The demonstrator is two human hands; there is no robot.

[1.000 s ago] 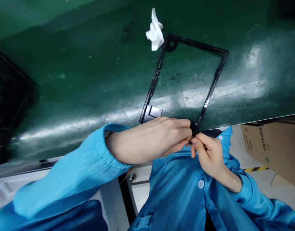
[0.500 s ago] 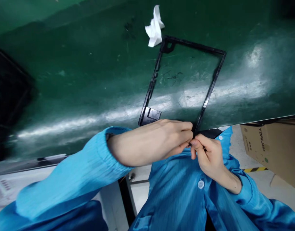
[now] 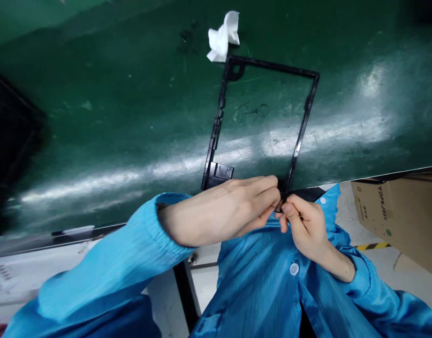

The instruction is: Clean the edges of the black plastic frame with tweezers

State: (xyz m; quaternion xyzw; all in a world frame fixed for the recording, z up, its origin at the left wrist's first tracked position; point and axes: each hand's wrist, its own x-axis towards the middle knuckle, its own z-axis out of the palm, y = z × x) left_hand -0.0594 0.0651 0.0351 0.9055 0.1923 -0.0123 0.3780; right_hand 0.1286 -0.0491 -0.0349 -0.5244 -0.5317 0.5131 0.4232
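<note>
A thin black rectangular plastic frame (image 3: 302,126) lies on the green table with its near edge at the table's front. Small clips line its left side, and a flat black plate (image 3: 221,172) fills the near left corner. My left hand (image 3: 233,206) reaches across that near edge, its fingers closed on the frame close to the near right corner. Right beside it, my right hand (image 3: 305,227) pinches the same corner between thumb and bent forefinger. Both sets of fingertips almost meet, and they hide the corner itself. Whether a smaller part is pinched there I cannot tell.
A crumpled white tissue (image 3: 223,38) lies by the frame's far left corner. Dark equipment (image 3: 11,141) stands at the left. The green table's (image 3: 113,117) front edge runs just before my body. A cardboard box (image 3: 402,220) is below the table at right.
The frame has shifted left and turned slightly, its far end now touching or nearly touching the tissue. Both hands stay at the near right corner, with only small finger movements.
</note>
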